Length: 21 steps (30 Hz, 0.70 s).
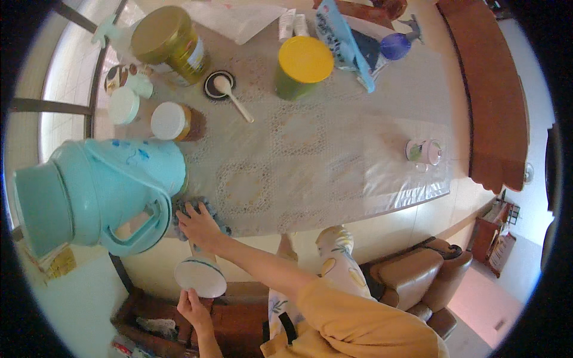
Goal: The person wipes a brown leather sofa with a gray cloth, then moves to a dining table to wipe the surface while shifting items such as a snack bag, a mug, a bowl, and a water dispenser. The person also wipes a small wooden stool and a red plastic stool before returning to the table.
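Observation:
A white bowl (199, 277) with a dark green band along its rim is tilted in my left hand (193, 308), which pinches its near edge. It is held low, off the table's front edge. My right hand (199, 226) reaches across to the table corner and lies over a bunched blue-grey cloth (209, 215), fingers bent onto it. Just left of that hand stands a large turquoise thermos jug (121, 188), its handle close to my fingers. A lace-patterned cover under clear plastic lies over the table (295, 179).
A white-lidded jar (169, 121), a gold tin (172, 40) and a white spoon (236, 102) on a dark round coaster stand beyond the thermos. Farther right are a yellow-lidded canister (305, 62), a blue pouch (344, 44), a spray bottle (398, 45) and a lidded cup (423, 152).

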{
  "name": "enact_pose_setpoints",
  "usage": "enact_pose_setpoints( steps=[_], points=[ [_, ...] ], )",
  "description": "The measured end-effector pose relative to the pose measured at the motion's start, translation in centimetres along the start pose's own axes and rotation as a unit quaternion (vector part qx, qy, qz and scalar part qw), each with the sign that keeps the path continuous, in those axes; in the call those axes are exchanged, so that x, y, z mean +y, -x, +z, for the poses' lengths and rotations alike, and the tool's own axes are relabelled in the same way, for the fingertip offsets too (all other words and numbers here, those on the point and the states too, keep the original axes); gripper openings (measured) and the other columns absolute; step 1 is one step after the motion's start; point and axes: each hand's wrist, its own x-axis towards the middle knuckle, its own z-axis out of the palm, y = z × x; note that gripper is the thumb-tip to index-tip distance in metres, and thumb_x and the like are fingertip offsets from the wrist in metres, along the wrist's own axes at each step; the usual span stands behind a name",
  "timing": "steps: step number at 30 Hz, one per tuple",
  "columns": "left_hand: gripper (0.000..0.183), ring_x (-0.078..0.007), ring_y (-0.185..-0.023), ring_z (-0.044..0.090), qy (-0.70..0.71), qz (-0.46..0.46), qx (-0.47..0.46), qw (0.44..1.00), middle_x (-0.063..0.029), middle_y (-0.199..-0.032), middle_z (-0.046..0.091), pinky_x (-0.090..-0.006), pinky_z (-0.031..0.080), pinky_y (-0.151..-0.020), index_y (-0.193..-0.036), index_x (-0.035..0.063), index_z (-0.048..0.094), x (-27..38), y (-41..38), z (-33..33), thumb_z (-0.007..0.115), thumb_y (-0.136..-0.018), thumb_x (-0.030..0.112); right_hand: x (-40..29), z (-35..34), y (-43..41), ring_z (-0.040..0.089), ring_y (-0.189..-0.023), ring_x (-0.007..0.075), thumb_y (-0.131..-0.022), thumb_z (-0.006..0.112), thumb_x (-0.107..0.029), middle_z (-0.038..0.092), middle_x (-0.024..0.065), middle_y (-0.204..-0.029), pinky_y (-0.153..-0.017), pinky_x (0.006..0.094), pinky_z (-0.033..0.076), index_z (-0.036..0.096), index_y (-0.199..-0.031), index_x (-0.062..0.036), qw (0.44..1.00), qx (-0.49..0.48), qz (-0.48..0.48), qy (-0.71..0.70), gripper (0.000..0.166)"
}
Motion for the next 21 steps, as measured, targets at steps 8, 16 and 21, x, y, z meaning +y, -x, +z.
enact_pose_setpoints(
  steps=[8, 16, 21],
  points=[
    [0.021, -0.0078, -0.063, 0.052, -0.006, 0.052, -0.082, 0.995, -0.0007, -0.072, 0.051, -0.0269, 0.049, -0.048, -0.08, -0.0034, 0.054, -2.9, -1.0, 2.7, 0.047, -0.094, 0.01, 18.1, -12.4, 10.4, 0.039, -0.123, 0.0346, -0.061, 0.076, -0.019, 0.048, 0.0041, -0.133, -0.094, 0.0541, 0.037, 0.062, -0.116, -0.0139, 0.978, 0.036, 0.198, 0.049, 0.056],
    [0.022, -0.0132, -0.061, 0.059, 0.064, -0.005, -0.194, 0.979, -0.0051, -0.077, 0.056, -0.0293, 0.053, -0.053, -0.089, -0.0053, 0.056, 6.3, 0.4, 14.8, 0.045, -0.096, 0.012, 36.9, -23.1, 11.3, 0.047, -0.113, 0.0338, -0.066, 0.071, -0.016, 0.056, 0.006, -0.119, -0.09, 0.0492, 0.042, 0.064, -0.11, -0.0099, 0.921, 0.254, 0.293, 0.013, 0.046],
    [0.023, -0.0141, -0.059, 0.06, 0.055, 0.013, -0.222, 0.973, -0.0081, -0.078, 0.061, -0.028, 0.052, -0.055, -0.088, -0.0052, 0.058, 9.8, 0.4, 21.2, 0.045, -0.096, 0.013, 38.9, -24.3, 9.6, 0.048, -0.111, 0.0309, -0.068, 0.069, -0.019, 0.056, 0.0057, -0.118, -0.089, 0.0484, 0.041, 0.064, -0.109, -0.0129, 0.925, 0.203, 0.314, 0.063, 0.042]
  ],
)
